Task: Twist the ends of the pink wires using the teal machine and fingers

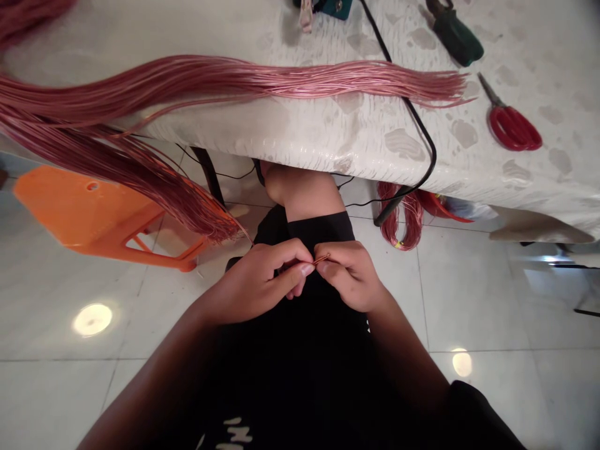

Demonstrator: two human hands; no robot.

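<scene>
Above my lap, my left hand (269,278) and my right hand (349,274) meet fingertip to fingertip. Both pinch a thin copper-coloured wire (322,257), whose short end shows between the thumbs and forefingers. The rest of that wire is mostly hidden by my fingers. To the left of my left hand, a thick bundle of reddish wires (187,200) hangs off the table edge, one strand reaching toward that hand. Another long wire bundle (281,81) lies across the table, its cut ends pointing right.
On the table (450,156) lie red-handled scissors (513,128), green-handled pliers (457,37) and a black cable (424,131). An orange plastic stool (94,219) stands below left. Under the table hangs a coil of wire (410,228) beside a red container (443,206).
</scene>
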